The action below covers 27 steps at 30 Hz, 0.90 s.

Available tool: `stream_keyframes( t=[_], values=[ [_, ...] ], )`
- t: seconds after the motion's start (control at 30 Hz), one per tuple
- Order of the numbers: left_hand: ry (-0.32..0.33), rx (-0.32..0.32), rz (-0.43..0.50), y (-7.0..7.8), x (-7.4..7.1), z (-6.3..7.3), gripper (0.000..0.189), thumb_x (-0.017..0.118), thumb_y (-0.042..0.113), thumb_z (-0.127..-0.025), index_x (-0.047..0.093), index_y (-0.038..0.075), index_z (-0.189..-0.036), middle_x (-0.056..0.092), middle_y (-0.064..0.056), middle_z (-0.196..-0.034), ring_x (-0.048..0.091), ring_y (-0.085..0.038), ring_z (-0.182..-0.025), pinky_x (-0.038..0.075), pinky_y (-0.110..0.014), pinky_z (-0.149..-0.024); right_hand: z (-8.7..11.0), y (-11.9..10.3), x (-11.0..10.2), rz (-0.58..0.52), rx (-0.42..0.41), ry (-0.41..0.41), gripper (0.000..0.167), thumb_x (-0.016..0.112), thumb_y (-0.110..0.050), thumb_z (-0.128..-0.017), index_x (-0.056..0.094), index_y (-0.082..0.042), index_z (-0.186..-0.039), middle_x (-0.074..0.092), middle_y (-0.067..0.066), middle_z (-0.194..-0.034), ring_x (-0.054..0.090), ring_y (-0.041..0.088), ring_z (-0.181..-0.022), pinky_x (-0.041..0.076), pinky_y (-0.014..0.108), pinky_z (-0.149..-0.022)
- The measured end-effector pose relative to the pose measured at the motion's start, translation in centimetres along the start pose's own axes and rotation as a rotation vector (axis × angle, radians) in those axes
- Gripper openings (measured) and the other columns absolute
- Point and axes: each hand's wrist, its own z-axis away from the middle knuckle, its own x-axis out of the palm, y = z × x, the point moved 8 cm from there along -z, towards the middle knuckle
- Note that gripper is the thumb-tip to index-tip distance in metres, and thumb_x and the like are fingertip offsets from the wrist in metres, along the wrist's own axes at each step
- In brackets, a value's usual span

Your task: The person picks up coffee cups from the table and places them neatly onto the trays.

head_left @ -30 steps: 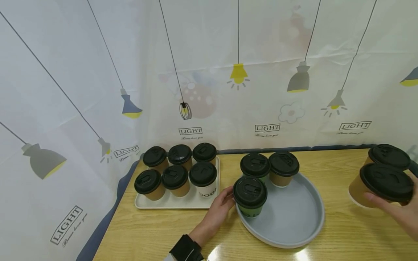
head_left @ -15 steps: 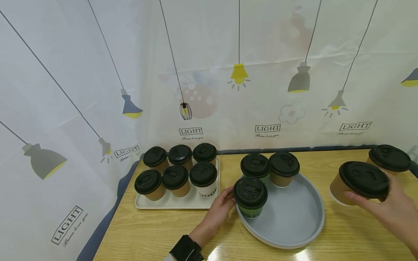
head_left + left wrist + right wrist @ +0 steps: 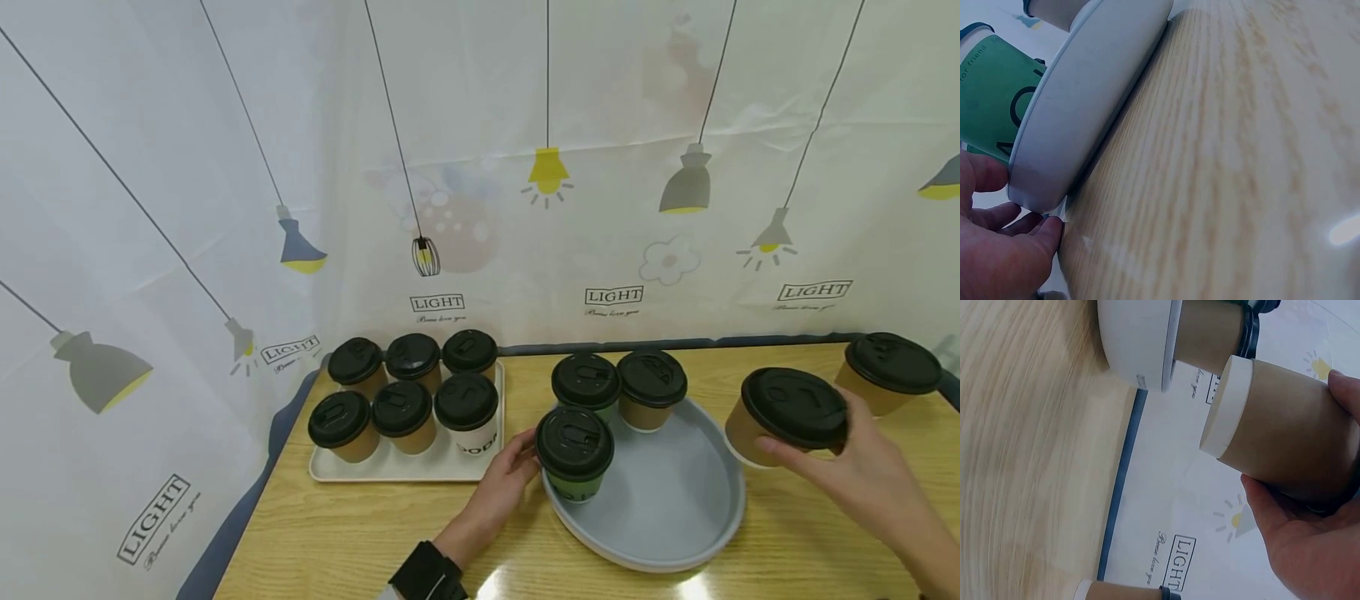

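My right hand (image 3: 847,467) holds a brown paper coffee cup (image 3: 1297,431) with a black lid (image 3: 795,407), thumb on one side and fingers on the other. The cup is raised, a little tilted, its white base overlapping the right rim of the round grey tray (image 3: 652,533) in the head view. My left hand (image 3: 502,483) grips the tray's left rim, its thumb on the edge and its fingers curled against the outer wall. Close to that thumb stands a green cup (image 3: 997,94) on the tray. Another green cup (image 3: 587,382) and a brown cup (image 3: 647,412) stand behind it.
At the left, a white rectangular tray (image 3: 322,465) carries several lidded cups in two rows. Another brown cup (image 3: 885,387) stands at the table's back right, behind my right hand. A curtain (image 3: 480,208) printed with lamps hangs along the table's (image 3: 300,542) back edge.
My right hand has carried the brown cup leftward, away from the cup at the back right and up to the round tray. My left hand and the tray stay where they were.
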Motion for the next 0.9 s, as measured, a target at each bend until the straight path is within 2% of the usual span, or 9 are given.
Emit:
stream_keyframes(
  t=[0.03,0.13,0.17,0.27,0.33,0.37,0.47,0.57,0.9],
  values=[
    [0.000,0.000,0.000,0.0,0.0,0.0,0.049,0.051,0.015,-0.108,0.043,0.001,-0.154,0.047,-0.017,-0.155,0.042,-0.036,-0.145,0.034,-0.051,-0.119,-0.1,-0.1,0.2,-0.008,0.001,-0.009,0.113,0.080,-0.036,-0.093,0.001,0.003,-0.163,0.017,0.044,-0.158,0.033,0.068,-0.133,0.036,0.079,-0.095],
    [0.000,-0.003,-0.002,0.1,-0.1,0.0,0.049,0.051,0.016,-0.108,0.043,0.001,-0.155,0.047,-0.017,-0.156,0.042,-0.036,-0.145,0.035,-0.051,-0.119,-0.2,-0.4,0.7,-0.002,-0.010,-0.017,0.113,0.081,-0.036,-0.092,0.003,0.005,-0.162,0.023,0.045,-0.155,0.036,0.066,-0.131,0.049,0.058,-0.100],
    [0.000,-0.003,-0.002,0.1,-0.1,0.0,0.049,0.051,0.016,-0.108,0.043,0.002,-0.155,0.047,-0.017,-0.156,0.042,-0.036,-0.145,0.035,-0.051,-0.119,-0.2,-0.5,0.8,-0.004,-0.023,-0.015,0.112,0.082,-0.035,-0.091,0.005,0.004,-0.162,0.026,0.044,-0.154,0.038,0.065,-0.131,0.052,0.043,-0.100],
    [-0.004,0.000,-0.003,0.1,-0.1,0.0,0.050,0.050,0.016,-0.108,0.042,0.002,-0.155,0.046,-0.016,-0.156,0.042,-0.036,-0.145,0.035,-0.051,-0.119,-0.4,-0.9,1.1,-0.011,-0.072,0.005,0.107,0.084,-0.031,-0.089,0.013,0.002,-0.161,0.035,0.038,-0.151,0.049,0.042,-0.129,0.042,0.009,-0.080],
    [-0.007,0.003,-0.002,0.1,-0.1,-0.1,0.050,0.050,0.016,-0.109,0.042,0.002,-0.155,0.046,-0.017,-0.156,0.042,-0.036,-0.145,0.035,-0.051,-0.119,-0.5,-1.1,1.5,-0.028,-0.095,0.004,0.107,0.086,-0.029,-0.087,0.014,0.001,-0.161,0.036,0.035,-0.150,0.049,0.039,-0.128,0.039,0.006,-0.082],
    [-0.007,0.004,-0.001,0.2,-0.1,-0.1,0.050,0.050,0.016,-0.109,0.042,0.002,-0.155,0.046,-0.017,-0.156,0.042,-0.036,-0.145,0.035,-0.051,-0.119,-0.5,-1.2,1.7,-0.035,-0.098,-0.002,0.107,0.086,-0.028,-0.087,0.014,0.001,-0.161,0.037,0.035,-0.150,0.049,0.039,-0.128,0.039,0.006,-0.083],
    [-0.006,0.008,-0.002,0.2,-0.2,-0.1,0.049,0.050,0.015,-0.109,0.042,0.001,-0.155,0.046,-0.017,-0.156,0.042,-0.036,-0.145,0.035,-0.051,-0.119,-0.7,-1.4,2.6,-0.024,-0.067,-0.041,0.113,0.085,-0.032,-0.087,0.008,0.003,-0.161,0.036,0.041,-0.149,0.046,0.052,-0.130,0.049,0.038,-0.099],
    [-0.003,0.010,-0.004,0.3,-0.2,-0.1,0.049,0.050,0.015,-0.109,0.042,0.000,-0.155,0.047,-0.018,-0.155,0.043,-0.036,-0.145,0.035,-0.051,-0.119,-0.8,-1.8,3.6,-0.008,-0.047,-0.077,0.118,0.086,-0.035,-0.086,0.004,0.006,-0.161,0.036,0.045,-0.147,0.041,0.063,-0.129,0.041,0.072,-0.093],
    [0.003,0.005,0.005,0.2,0.0,0.2,0.049,0.051,0.017,-0.108,0.043,0.001,-0.154,0.048,-0.017,-0.154,0.045,-0.035,-0.144,0.036,-0.051,-0.118,-0.9,-1.6,5.6,0.034,-0.102,-0.093,0.120,0.090,-0.034,-0.081,0.010,0.011,-0.158,0.040,0.048,-0.141,0.044,0.066,-0.124,0.041,0.074,-0.093]
  ],
)
